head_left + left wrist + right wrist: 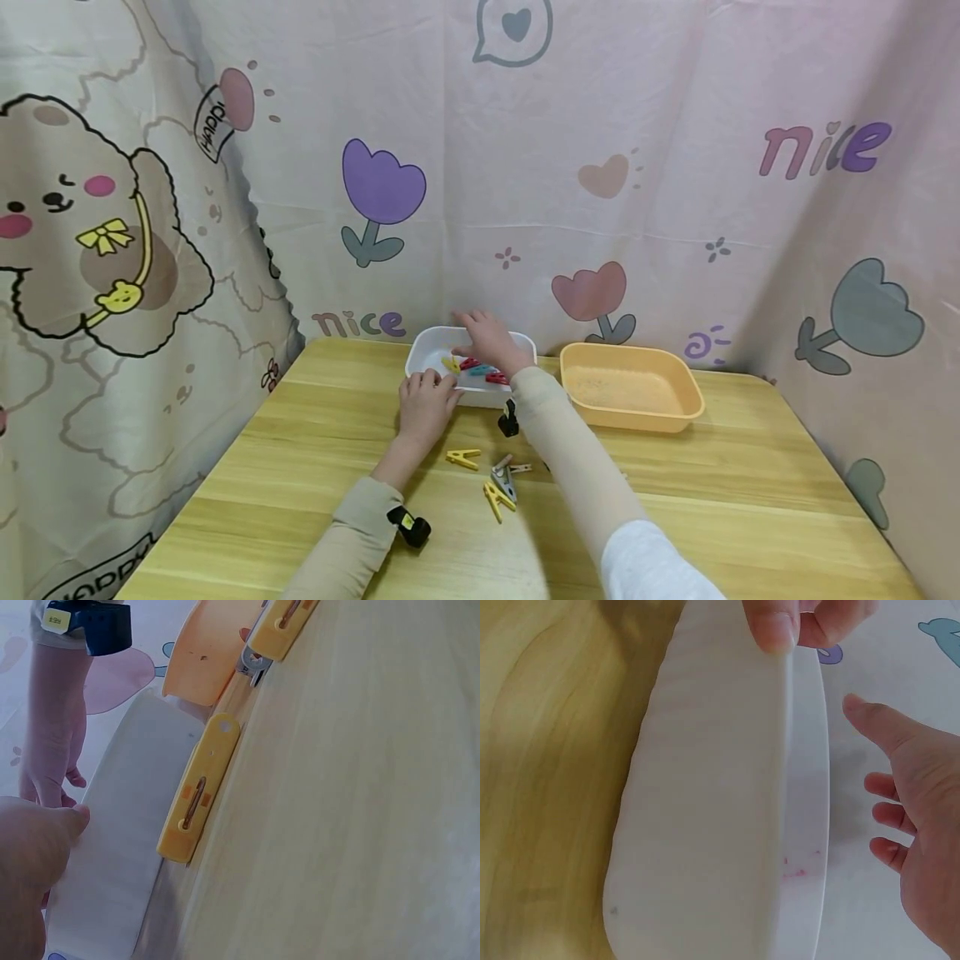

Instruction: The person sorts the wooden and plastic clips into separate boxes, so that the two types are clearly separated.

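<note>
A white plastic bin (480,398) stands at the back of the table. Inside it lie a yellow clothespin (451,364), red clothespins (497,378) and a teal clothespin (482,370). My left hand (426,407) pinches the bin's near rim, thumb outside and fingertips over the edge. Above the bin is my right hand (491,342), fingers spread and holding nothing; the right wrist view shows its fingers apart from the rim. On the table in front lie a yellow clothespin (199,795), another yellow clothespin (497,500), a grey clip (505,482) and a small brownish clothespin (519,468).
An orange-yellow bin (630,387) sits to the right of the white one, with no clothespins visible in it. Behind the wooden table (300,467) hangs a printed curtain (487,167), close to both bins. Black wrist cameras (411,527) are strapped to both wrists.
</note>
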The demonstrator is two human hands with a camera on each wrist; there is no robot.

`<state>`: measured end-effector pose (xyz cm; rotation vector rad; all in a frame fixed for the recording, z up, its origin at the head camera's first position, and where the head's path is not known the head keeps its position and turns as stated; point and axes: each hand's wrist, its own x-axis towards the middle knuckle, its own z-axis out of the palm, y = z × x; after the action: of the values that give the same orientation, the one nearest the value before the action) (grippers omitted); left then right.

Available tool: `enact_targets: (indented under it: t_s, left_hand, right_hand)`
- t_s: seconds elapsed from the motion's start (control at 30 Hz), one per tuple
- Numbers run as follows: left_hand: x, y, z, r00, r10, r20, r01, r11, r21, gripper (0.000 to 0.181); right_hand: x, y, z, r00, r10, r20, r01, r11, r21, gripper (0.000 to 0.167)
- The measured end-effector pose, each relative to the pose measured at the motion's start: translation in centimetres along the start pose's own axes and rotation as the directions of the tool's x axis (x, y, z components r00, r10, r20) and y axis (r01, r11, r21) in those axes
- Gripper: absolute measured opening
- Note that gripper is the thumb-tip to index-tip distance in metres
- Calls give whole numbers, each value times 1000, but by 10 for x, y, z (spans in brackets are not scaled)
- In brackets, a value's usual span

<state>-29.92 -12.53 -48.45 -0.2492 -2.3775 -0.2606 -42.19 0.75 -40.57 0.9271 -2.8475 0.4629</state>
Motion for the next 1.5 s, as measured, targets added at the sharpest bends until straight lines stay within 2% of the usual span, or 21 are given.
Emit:
enact_targets:
  t_s: [0.23,0.47,0.7,1.0,1.27,1.5]
  left_hand:
    - [1,0,0,1000,-2,4,2,1000,-2,22]
    - [2,1,-1,999,-24,47,24,1000,1,22]
    - [1,2,-1,998,-32,60,32,999,-1,22]
    - [2,1,0,995,-49,90,50,999,-13,22]
    - [2,1,0,996,-42,76,44,999,-19,22]
    - [2,2,-1,989,-69,132,73,997,-25,25]
  right_hand:
    - [-4,4,2,1000,7,-9,-7,1000,0,71]
    - [-9,11,1,999,-4,-48,5,1000,22,63]
    - [-18,18,-3,997,-24,-72,22,999,-30,56]
    - [-33,21,-16,990,-101,-102,91,991,-100,51]
    - [-47,27,-25,974,-179,-136,159,976,-149,43]
    - [-65,32,-32,959,-233,-160,202,961,-188,40]
